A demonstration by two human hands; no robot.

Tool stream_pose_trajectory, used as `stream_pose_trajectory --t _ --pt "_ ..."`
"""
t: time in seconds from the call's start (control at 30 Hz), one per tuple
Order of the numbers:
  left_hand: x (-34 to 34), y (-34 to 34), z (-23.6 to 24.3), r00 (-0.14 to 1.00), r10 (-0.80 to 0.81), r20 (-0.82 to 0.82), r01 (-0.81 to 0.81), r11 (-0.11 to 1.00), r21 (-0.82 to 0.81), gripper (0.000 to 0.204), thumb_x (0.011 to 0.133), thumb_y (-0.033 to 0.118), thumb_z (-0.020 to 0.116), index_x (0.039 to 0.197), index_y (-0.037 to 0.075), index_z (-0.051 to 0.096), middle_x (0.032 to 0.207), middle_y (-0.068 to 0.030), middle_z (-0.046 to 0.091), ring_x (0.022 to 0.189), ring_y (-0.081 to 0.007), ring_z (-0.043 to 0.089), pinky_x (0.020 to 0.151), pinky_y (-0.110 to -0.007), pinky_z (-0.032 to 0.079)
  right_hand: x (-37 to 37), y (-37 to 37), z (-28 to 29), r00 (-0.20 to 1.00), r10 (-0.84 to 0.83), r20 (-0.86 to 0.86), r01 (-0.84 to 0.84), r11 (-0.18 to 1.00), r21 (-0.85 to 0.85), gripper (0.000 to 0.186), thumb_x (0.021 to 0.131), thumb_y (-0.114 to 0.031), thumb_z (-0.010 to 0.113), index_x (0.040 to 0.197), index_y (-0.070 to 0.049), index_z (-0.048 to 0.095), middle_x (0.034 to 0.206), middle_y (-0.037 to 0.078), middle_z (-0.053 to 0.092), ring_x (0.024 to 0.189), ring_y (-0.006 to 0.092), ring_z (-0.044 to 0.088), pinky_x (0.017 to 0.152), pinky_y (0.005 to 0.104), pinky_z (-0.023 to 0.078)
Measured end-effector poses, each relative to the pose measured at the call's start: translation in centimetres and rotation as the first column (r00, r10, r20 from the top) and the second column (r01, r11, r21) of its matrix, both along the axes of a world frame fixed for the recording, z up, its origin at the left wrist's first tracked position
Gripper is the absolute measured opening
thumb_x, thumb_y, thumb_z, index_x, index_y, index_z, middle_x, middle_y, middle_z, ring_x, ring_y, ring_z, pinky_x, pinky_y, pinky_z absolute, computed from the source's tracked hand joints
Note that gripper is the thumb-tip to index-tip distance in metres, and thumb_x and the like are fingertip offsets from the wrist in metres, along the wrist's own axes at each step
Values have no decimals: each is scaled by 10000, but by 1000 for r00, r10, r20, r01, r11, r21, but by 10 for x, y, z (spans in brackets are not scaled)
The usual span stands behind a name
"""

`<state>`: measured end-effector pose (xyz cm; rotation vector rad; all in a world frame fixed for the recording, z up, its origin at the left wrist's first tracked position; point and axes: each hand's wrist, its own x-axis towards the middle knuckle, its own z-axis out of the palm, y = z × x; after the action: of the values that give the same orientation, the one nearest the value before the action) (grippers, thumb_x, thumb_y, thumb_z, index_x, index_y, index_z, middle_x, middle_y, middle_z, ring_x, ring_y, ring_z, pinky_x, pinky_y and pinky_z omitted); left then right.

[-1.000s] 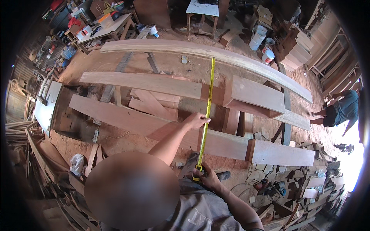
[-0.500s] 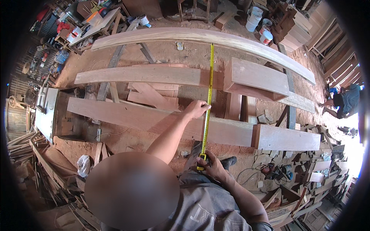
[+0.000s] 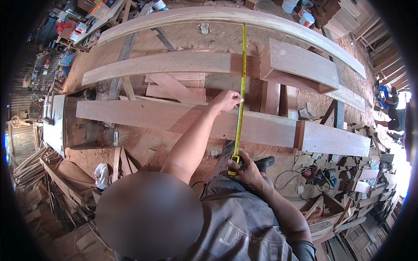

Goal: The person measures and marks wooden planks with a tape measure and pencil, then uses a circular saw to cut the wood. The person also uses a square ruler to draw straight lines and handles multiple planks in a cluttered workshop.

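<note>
A yellow tape measure's blade (image 3: 242,69) is drawn out across three long boards, its far end at the edge of the farthest board (image 3: 183,19). My right hand (image 3: 250,172) is closed around the tape measure's black-and-yellow case (image 3: 235,165), close to my body. Over the nearest board (image 3: 174,117), my left hand (image 3: 227,101) has its fingers curled, with the fingertips at the left edge of the blade. Beneath the blade runs the middle board (image 3: 165,66), and a box-like wooden piece (image 3: 300,65) rests on it to the right.
Dark trestle beams (image 3: 124,58) hold up the boards. A short board (image 3: 335,138) lies on the nearest board's right end. Scrap wood (image 3: 365,174) and a power tool (image 3: 320,174) lie at right. A cabinet (image 3: 56,119) stands left. Another person (image 3: 396,117) is at far right.
My view has tilted, so the boards sit higher in the picture. Both hands keep their places on the tape measure, and the blade stays stretched out.
</note>
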<state>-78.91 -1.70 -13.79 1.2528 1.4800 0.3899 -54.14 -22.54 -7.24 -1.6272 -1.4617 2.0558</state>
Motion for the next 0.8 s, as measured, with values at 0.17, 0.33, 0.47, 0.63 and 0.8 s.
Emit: stream_pose_trajectory --t 0.17,0.33,0.47,0.63,0.8 --pt "-4 0 -10 997 29 72 -29 1000 -8 325 1086 344 703 1045 28 767 835 -44 754 763 -125 671 692 -353 524 -8 11 15 997 42 67 -45 999 30 661 1020 -385 816 1453 40 554 1181 184 713 1124 248 702 966 378 577" --pt "-5 1 -10 987 46 152 -38 998 -56 275 1090 293 708 1073 24 764 901 -9 734 823 -102 658 759 -322 511 -10 13 14 986 92 137 -107 988 107 726 1011 -482 793 1440 54 557 1266 246 693 1214 349 696 1043 430 548" --pt "-9 0 -8 986 51 156 -39 996 -75 269 1095 283 701 1103 18 751 945 -20 735 846 -106 676 772 -324 526 -11 15 19 986 111 121 -125 986 114 752 1016 -510 774 1459 54 548 1322 254 669 1239 372 690 1062 438 538" --pt "-11 -1 -6 992 40 122 -31 996 -79 269 1102 282 690 1110 19 744 957 -20 731 859 -111 679 784 -330 533 -19 24 38 992 96 80 -99 994 34 772 1018 -523 765 1480 52 537 1314 260 670 1255 371 686 1070 438 536" --pt "-15 -1 -11 993 44 113 -38 998 -58 272 1093 283 703 1046 17 740 905 -23 729 838 -111 677 779 -329 531 -18 21 31 984 127 122 -132 991 37 780 1022 -529 766 1506 33 526 1298 259 687 1240 338 694 1063 417 548"
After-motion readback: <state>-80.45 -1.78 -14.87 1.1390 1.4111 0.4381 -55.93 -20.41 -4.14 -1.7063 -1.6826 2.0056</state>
